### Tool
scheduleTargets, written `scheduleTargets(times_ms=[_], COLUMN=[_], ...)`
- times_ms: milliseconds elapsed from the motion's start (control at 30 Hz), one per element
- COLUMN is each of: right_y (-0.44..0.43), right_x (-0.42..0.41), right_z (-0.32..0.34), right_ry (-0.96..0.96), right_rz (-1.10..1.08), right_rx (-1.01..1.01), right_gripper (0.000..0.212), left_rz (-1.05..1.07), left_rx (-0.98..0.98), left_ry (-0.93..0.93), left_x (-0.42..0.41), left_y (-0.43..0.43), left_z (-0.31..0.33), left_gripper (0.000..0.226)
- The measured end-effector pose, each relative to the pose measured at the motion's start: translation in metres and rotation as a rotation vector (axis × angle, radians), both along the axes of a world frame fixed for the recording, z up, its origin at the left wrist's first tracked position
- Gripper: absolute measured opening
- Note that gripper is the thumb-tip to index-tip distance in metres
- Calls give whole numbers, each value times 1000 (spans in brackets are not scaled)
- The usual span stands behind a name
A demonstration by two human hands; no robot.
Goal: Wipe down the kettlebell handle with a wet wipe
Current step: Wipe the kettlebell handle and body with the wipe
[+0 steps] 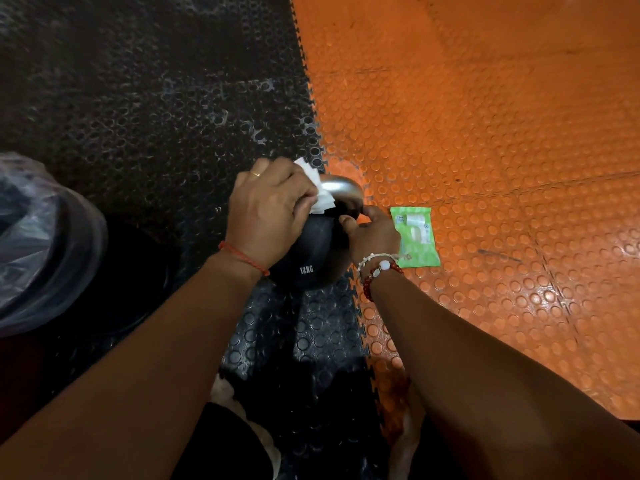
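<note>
Looking down, I see my left hand (268, 206) curled round a folded white wet wipe (320, 199), holding it against the left side of the handle (341, 188), a smooth silver arch with a bright sheen. My right hand (374, 233) grips the handle's right end, fingers curled. The kettlebell (311, 254) has a round matte black body marked 12KG in white. It sits on the black studded mat (156, 98) at its seam with the orange mat (485, 133). A green wipe packet (417, 237) lies just right of it.

Black mat (138, 98): studded, scuffed with pale marks.
Orange mat (485, 116): studded, locked along the black mat's right edge.
Green packet (417, 237): flat, just right of the black mat.
Plastic-lined bin (52, 254): on the black mat's left.
</note>
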State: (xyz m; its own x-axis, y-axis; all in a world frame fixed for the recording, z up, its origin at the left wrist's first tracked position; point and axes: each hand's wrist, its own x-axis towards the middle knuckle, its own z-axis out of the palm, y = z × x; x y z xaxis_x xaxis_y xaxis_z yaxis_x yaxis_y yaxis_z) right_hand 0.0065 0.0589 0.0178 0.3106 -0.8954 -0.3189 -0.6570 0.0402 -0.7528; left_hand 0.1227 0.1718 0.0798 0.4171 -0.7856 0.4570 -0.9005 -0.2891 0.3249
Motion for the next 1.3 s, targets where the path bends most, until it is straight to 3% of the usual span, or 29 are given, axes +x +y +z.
scheduleTargets(times_ms=[133,367,500,733,867,967,1033,1167,1300], right_y=[-2,-2,-2,-4,-4,-1,4,14,18], right_x=[1,1,-1,-7,-8,-5,-2,13,30], right_z=[-2,-2,-1,-1,6,21,35,63,63], right_ry=[9,3,-13,-46,-107,-218,-297,-374,-277], right_rz=[9,9,10,53,-93,-215,-183,103,472], right_rx=[-6,1,14,69,85,-51,-223,-665,-810], right_gripper=[39,39,38,38,42,36,33,25,22], left_rz=[-46,150,-5,-58,-11,29,29,1,156], left_rx=[27,60,109,26,-23,-5,-6,-55,-273], left_ry=[27,187,221,223,240,185,153,152,440], left_x=[12,13,21,15,16,16,15,12,11], left_y=[-2,-12,-12,3,5,6,5,7,17], left_z=[3,8,12,5,6,5,4,5,0], left_gripper=[9,16,16,21,14,19,19,19,29])
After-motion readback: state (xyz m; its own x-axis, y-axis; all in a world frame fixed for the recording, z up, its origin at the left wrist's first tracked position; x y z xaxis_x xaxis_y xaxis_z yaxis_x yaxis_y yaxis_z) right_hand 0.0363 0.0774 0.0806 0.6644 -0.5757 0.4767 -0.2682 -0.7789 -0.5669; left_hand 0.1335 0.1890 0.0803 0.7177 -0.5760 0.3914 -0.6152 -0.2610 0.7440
